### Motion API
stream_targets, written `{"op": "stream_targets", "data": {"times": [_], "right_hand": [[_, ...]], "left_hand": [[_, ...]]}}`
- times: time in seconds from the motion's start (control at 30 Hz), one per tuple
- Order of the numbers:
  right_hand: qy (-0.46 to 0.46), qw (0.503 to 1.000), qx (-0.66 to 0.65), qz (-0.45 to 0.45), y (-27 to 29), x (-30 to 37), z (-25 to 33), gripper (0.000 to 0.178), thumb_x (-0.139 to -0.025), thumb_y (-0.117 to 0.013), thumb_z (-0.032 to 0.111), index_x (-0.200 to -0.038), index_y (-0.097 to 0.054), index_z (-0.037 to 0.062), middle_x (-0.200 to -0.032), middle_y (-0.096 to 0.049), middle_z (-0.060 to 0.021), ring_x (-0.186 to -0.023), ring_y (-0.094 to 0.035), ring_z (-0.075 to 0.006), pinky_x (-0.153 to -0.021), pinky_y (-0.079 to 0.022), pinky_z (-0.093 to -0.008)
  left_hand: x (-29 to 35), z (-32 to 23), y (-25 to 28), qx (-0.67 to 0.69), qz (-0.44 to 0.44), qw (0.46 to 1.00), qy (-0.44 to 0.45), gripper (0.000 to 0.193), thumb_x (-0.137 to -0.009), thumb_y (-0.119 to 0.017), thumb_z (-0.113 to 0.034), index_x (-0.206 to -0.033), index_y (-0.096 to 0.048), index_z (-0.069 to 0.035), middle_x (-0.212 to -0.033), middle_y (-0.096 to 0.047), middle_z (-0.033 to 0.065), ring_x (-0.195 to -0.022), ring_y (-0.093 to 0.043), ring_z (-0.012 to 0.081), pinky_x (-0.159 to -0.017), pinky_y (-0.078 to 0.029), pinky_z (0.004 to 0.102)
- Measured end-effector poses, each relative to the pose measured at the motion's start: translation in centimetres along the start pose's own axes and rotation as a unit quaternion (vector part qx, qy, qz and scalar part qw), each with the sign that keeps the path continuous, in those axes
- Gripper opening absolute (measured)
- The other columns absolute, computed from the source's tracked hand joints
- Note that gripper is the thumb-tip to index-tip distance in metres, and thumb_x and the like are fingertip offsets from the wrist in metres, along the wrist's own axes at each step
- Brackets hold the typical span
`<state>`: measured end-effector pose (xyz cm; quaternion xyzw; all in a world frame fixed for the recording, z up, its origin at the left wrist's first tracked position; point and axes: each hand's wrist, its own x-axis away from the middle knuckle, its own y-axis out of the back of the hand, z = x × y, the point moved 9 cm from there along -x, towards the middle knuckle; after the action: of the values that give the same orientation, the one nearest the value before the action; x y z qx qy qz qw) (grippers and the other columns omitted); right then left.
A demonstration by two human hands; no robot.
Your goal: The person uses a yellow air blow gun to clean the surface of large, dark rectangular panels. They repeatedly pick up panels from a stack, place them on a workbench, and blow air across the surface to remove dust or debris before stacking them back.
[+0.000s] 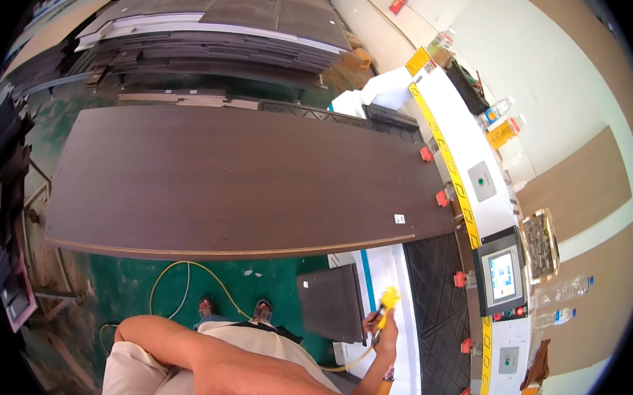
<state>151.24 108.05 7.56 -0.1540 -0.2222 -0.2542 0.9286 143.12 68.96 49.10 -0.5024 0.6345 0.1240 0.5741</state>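
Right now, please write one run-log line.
right hand: holds yellow air gun | left hand: not visible | dark panel: on machine bed

Right hand [387, 332] raised, grip closed, left arm bent

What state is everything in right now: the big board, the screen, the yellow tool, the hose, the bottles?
Big dark board: lying flat on the machine bed.
Screen: lit.
Yellow tool: held in the right hand.
Yellow hose: looped on the green floor.
Bottles: lying on their sides.
Left hand: hidden.
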Motion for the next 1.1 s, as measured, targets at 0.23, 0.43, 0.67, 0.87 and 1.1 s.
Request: {"op": "stream_targets", "data": {"times": [0.23, 0.43, 0.67, 0.87, 1.1], "right_hand": [[0.021, 0.999, -0.036, -0.014, -2.5, 0.2, 2.2, 0.062, -0.109, -0.036, 0.057, -0.091, -0.059, 0.0029, -0.082, -0.066, -0.0138, -0.071, -0.066, -0.0255, -0.062, -0.05, -0.0344], [-0.045, 0.985, 0.088, 0.139, -6.8, 0.0, 3.6, 0.061, -0.107, -0.041, 0.06, -0.102, -0.059, 0.002, -0.087, -0.069, -0.0136, -0.071, -0.065, -0.0229, -0.065, -0.052, -0.0303], [0.111, 0.962, -0.085, -0.235, 2.4, -0.1, 4.0, 0.057, -0.109, -0.038, 0.056, -0.094, -0.058, 0.0043, -0.075, -0.06, -0.0078, -0.066, -0.063, -0.021, -0.056, -0.05, -0.0309], [0.029, 0.994, -0.011, -0.1, -0.4, -0.3, 2.2, 0.061, -0.109, -0.036, 0.057, -0.091, -0.061, 0.0044, -0.075, -0.064, -0.0088, -0.061, -0.061, -0.0197, -0.055, -0.049, -0.0315], [0.137, 0.953, -0.062, -0.263, 2.7, 1.3, 3.2, 0.057, -0.107, -0.041, 0.06, -0.089, -0.055, 0.0084, -0.071, -0.055, -0.0034, -0.059, -0.058, -0.0155, -0.048, -0.043, -0.0274]], "left_hand": [[0.7, -0.2, -0.2, -0.095, -0.056, 0.993, -0.029, 0.134, -0.072, -0.074, -0.079, -0.154, -0.028, 0.016, -0.148, -0.047, 0.0391, -0.135, -0.054, 0.0463, -0.101, -0.053, 0.0448], [-1.6, -2.3, -0.9, -0.242, -0.075, 0.967, 0.015, 0.099, -0.089, -0.073, -0.059, -0.155, -0.036, 0.005, -0.14, -0.053, 0.0408, -0.117, -0.066, 0.0493, -0.093, -0.058, 0.0487], [-1.7, -0.6, -0.3, -0.288, -0.058, 0.951, 0.093, 0.072, -0.099, -0.069, -0.04, -0.155, -0.039, -0.007, -0.136, -0.057, 0.0393, -0.099, -0.072, 0.0509, -0.088, -0.06, 0.0532], [0.2, -1.1, 1.7, -0.251, -0.122, 0.956, 0.088, 0.071, -0.1, -0.065, -0.046, -0.151, -0.044, -0.003, -0.132, -0.063, 0.0307, -0.104, -0.072, 0.0437, -0.089, -0.057, 0.047], [25.4, -5.3, 15.7, -0.395, -0.63, 0.663, 0.089, 0.061, -0.102, -0.061, -0.049, -0.142, -0.053, -0.003, -0.116, -0.073, 0.0158, -0.098, -0.072, 0.0282, -0.087, -0.055, 0.04]]}}
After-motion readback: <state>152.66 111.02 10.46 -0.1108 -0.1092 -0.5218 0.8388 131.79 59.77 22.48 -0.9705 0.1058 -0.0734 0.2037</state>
